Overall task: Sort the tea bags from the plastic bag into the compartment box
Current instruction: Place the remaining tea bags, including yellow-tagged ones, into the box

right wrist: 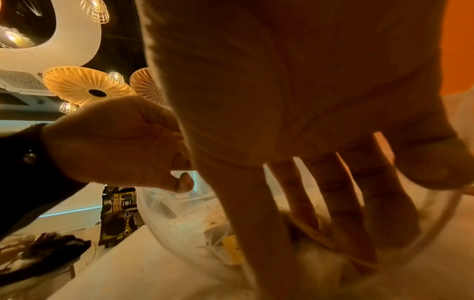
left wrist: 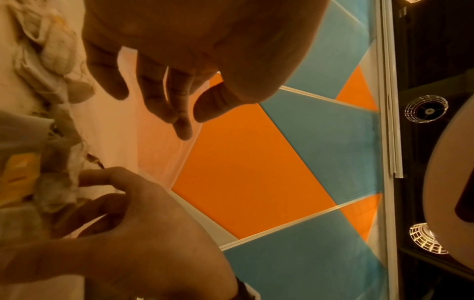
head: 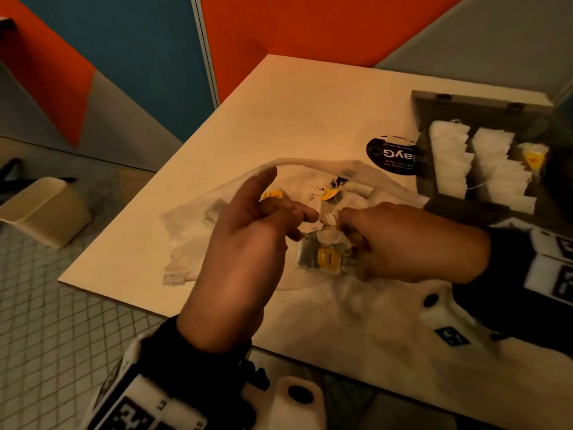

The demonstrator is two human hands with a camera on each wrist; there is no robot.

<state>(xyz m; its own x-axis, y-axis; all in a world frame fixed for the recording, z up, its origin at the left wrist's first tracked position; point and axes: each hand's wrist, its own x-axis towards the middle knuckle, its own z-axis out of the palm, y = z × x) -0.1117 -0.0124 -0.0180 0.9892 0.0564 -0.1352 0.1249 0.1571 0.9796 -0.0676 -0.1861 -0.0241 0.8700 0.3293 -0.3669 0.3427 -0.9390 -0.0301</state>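
A clear plastic bag (head: 192, 231) lies open on the pale table (head: 294, 113), with tea bags and yellow tags inside. My right hand (head: 344, 221) reaches into its mouth and pinches a white tea bag (left wrist: 61, 182) out of a tangled clump beside a yellow-tagged one (head: 325, 257). My left hand (head: 288, 212) hovers at the bag's mouth with its fingers (left wrist: 179, 121) loosely bent and nothing between them. The grey compartment box (head: 477, 102) stands open at the right, with rows of white tea bags (head: 449, 156) and a yellow-tagged one (head: 533, 156).
A black round label (head: 390, 156) lies on the table between the bag and the box. Tea crumbs speckle the tabletop. A beige bin (head: 43, 209) stands on the tiled floor to the left. The table's near edge runs just below my left wrist.
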